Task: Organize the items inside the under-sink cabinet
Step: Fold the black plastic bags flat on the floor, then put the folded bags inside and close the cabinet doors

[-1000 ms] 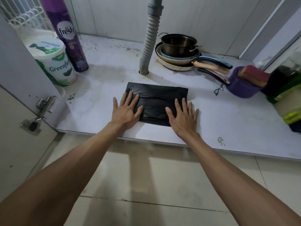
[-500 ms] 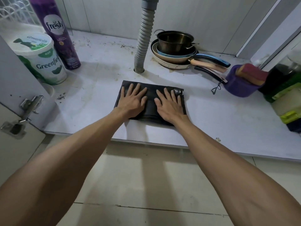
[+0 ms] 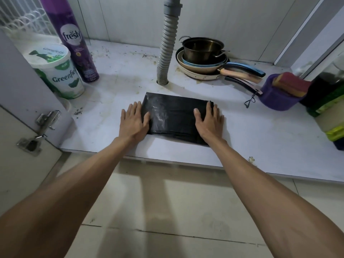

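Observation:
A folded black plastic bag [image 3: 173, 116] lies flat on the white cabinet floor [image 3: 115, 86], just in front of the grey drain hose [image 3: 166, 51]. My left hand [image 3: 134, 121] lies flat with straight fingers at the bag's left edge, thumb on the plastic. At the bag's right edge my right hand [image 3: 209, 121] presses down the same way, fingers spread. Neither hand grips anything.
A purple Fresly spray can [image 3: 71, 40] and a white Greenfields tub [image 3: 55, 69] stand at the back left. Stacked pans [image 3: 202, 58] sit behind the hose on the right, with a purple holder of sponges [image 3: 279, 95] and green packages [image 3: 331, 108] further right. The open door's hinge [image 3: 40, 129] is at left.
Both hands slid outward from the middle of the bag to its left and right edges, still flat on it. The bag stays in place.

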The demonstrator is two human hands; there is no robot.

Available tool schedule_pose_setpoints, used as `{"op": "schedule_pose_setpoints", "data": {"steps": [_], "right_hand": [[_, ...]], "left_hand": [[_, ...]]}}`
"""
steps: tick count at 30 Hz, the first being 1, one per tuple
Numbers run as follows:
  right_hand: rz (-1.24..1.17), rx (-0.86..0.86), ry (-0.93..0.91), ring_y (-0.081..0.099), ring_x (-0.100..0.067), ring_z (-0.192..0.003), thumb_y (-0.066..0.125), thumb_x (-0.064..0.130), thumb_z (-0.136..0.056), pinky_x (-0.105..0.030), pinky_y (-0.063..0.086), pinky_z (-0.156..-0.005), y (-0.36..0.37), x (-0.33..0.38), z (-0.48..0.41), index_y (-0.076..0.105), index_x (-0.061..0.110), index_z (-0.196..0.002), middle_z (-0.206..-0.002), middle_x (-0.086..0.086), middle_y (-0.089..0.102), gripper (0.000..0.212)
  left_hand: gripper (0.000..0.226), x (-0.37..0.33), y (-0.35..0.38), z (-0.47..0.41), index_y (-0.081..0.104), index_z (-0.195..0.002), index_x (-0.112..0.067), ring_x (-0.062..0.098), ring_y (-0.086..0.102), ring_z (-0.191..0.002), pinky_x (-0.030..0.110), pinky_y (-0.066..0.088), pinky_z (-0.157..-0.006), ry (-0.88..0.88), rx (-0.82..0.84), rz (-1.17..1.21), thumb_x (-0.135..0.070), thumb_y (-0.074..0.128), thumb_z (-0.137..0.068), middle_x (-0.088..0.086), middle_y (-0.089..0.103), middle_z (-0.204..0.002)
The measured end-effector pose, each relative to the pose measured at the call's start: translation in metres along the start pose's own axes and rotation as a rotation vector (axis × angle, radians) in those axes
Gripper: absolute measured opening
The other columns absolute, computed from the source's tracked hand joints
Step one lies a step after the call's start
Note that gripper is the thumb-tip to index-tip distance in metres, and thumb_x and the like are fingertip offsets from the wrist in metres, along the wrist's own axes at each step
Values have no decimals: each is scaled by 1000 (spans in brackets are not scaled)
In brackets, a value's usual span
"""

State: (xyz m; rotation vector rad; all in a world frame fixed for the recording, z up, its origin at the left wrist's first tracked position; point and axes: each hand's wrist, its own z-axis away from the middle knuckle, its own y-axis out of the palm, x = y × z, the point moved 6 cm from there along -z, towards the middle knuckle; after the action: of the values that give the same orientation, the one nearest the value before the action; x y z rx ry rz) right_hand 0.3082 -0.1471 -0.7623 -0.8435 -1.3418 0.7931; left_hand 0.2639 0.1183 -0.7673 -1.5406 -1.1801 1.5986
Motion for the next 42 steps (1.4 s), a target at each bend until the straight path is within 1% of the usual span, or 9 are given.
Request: {"op": "schedule_pose_setpoints", "data": {"steps": [3,8,14,18,22,28,34,39,42], "right_hand": [[-88,-30,-13,-2,-21,-151,32,64,-96,-36,-1,-122,-6,-5,23,1,17,-157,-164,-8,0,83],[-219,-19,52,7,-23,-151,45,68,-90,-40,11,-122,-21,-20,70,2,15,-157,-164,-6,7,95],[-185,131,134,8,-21,-151,50,67,-88,-40,17,-121,-31,-41,154,3,18,-157,-164,-3,6,97],[-190,356,242,9,-19,-151,47,70,-88,-39,22,-117,-58,-41,199,1,18,-157,-165,0,4,98],[-148,464,301,18,-23,-149,48,69,-88,-40,24,-116,-96,-31,241,8,15,-157,-164,-3,11,96],[-122,500,351,14,-21,-150,48,68,-89,-39,23,-115,-172,-5,312,8,13,-156,-163,-5,12,96],[-74,435,310,23,-24,-145,50,65,-89,-39,29,-112,-272,54,353,17,8,-154,-158,-10,24,92],[37,362,111,34,-27,-138,43,72,-86,-42,30,-113,-338,125,364,34,6,-143,-149,-13,40,88],[80,363,-1,16,-25,-148,35,77,-86,-48,14,-120,-368,174,378,26,8,-150,-158,-10,28,95]], "left_hand": [[76,0,-8,24,17,-152,-8,26,20,-145,42,13,-120,-5,-56,46,-58,32,-96,11,25,-157],[93,-17,-16,65,25,-146,-9,28,40,-127,42,35,-109,-62,-115,147,-70,51,-82,10,42,-140],[104,-48,-21,130,5,-152,-2,32,27,-138,40,28,-112,-228,112,173,-51,64,-83,17,26,-151],[99,-76,-40,186,3,-152,-2,31,22,-142,39,28,-111,-288,337,185,-48,62,-87,16,18,-156],[92,-103,-73,226,9,-152,-8,29,26,-140,39,30,-109,-275,438,161,-45,62,-87,12,24,-155],[88,-151,-154,252,11,-151,-7,31,37,-131,41,38,-100,-73,567,-45,-44,60,-89,12,33,-148],[68,-188,-268,247,34,-144,-12,28,42,-129,39,37,-102,248,651,-268,-45,57,-90,7,39,-146],[59,-207,-368,234,44,-141,-17,22,42,-130,36,34,-104,406,618,-450,-48,52,-91,3,41,-146],[53,-208,-422,244,51,-134,-15,21,44,-129,36,33,-104,446,606,-559,-47,50,-91,2,46,-142]]}}
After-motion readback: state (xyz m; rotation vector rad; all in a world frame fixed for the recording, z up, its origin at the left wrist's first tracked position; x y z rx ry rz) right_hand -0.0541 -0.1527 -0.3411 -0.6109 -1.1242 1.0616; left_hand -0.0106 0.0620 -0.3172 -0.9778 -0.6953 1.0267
